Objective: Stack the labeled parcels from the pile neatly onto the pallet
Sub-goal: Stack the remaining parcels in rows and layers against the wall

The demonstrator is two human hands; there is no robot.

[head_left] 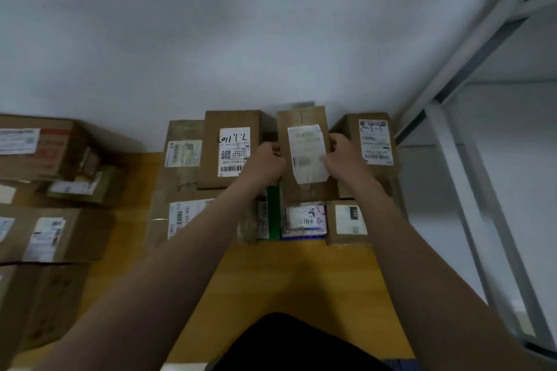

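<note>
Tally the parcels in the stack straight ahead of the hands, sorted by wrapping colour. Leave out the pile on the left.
brown cardboard parcels: 6, one of them gripped by the left hand and the right hand
green parcel: 1
purple-edged parcel: 1
Total: 8, counting only what the arms leave in sight.

My parcel [306,153] sits crowded by the left box [232,120] and right box [375,141]; wall [241,39] close behind; bare pallet [316,274] lies open before me.
</note>
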